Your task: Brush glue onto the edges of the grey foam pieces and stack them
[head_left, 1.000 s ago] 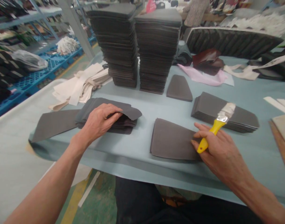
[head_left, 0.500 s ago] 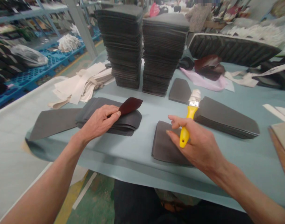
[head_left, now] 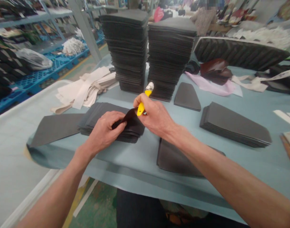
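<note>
The top piece (head_left: 129, 116) lies on the pile (head_left: 97, 114) at the desk's (head_left: 145, 167) left, and your left hand (head_left: 107, 129) pinches its lifted corner. Your right hand (head_left: 154, 118), fist closed round the brush (head_left: 142, 107), has crossed over from the flat sheet (head_left: 173, 158). Both hands now meet at that corner, your right forearm stretched across the sheet.

Bare table (head_left: 190, 122) lies open between the low pile (head_left: 92, 118) at left and the flat stack (head_left: 232, 125) at right. Two tall stacks (head_left: 128, 47) wall off the far side; a single piece (head_left: 186, 95) lies just beside them; cream strips (head_left: 85, 88) crowd the far left.
</note>
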A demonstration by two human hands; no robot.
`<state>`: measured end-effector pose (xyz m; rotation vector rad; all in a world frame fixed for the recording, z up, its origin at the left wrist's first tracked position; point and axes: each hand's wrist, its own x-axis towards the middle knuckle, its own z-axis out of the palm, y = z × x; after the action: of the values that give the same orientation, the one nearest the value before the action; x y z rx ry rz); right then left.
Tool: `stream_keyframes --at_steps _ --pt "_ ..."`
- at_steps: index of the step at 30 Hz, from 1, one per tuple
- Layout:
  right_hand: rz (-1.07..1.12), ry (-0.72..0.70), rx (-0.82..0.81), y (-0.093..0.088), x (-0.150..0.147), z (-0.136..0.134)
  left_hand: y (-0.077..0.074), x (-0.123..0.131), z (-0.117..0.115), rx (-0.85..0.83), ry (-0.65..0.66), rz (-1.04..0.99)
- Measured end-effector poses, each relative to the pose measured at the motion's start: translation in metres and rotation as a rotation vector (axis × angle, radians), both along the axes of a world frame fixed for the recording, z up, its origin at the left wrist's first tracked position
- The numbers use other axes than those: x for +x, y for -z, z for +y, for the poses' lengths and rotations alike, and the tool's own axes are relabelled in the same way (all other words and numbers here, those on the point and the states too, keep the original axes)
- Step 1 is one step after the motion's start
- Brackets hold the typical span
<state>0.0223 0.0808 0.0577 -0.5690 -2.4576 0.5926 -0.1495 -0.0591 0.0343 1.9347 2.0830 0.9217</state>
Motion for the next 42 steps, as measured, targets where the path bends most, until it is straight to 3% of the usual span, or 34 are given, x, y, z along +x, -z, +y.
stream_keyframes --at_steps 6,10,13,16,21,24,31,34,38,42 --pt "0.198 -0.021 0.065 -0.011 0.014 -0.007 0.003 -0.023 -0.005 0.064 -0.208 0.09" --pt "0.302 -0.031 0.115 -0.019 0.033 -0.005 -0.005 -0.046 -0.01 0.063 -0.341 0.127" --pt "0.326 -0.014 0.13 -0.021 0.051 -0.004 -0.014 -0.049 -0.013 0.085 -0.39 0.137" --pt "0.339 0.014 0.127 -0.024 0.075 -0.007 -0.024 -0.033 -0.015 0.154 -0.396 0.14" --pt "0.328 0.18 0.147 -0.025 0.13 -0.012 -0.03 0.019 -0.028 0.293 -0.387 0.227" --pt "0.354 0.209 0.113 -0.017 0.164 -0.013 -0.018 0.052 -0.034 0.298 -0.373 0.197" --pt "0.312 0.263 0.036 0.01 0.217 -0.018 0.023 0.108 -0.022 0.293 -0.263 -0.215" --pt "0.312 0.289 0.037 0.018 0.231 -0.02 0.028 0.119 -0.017 0.287 -0.212 -0.327" --pt "0.291 0.26 0.036 0.023 0.248 -0.022 0.025 0.122 -0.015 0.249 -0.152 -0.277" --pt "0.239 0.231 -0.138 0.024 0.266 -0.024 0.021 0.119 -0.017 0.199 -0.06 -0.286"
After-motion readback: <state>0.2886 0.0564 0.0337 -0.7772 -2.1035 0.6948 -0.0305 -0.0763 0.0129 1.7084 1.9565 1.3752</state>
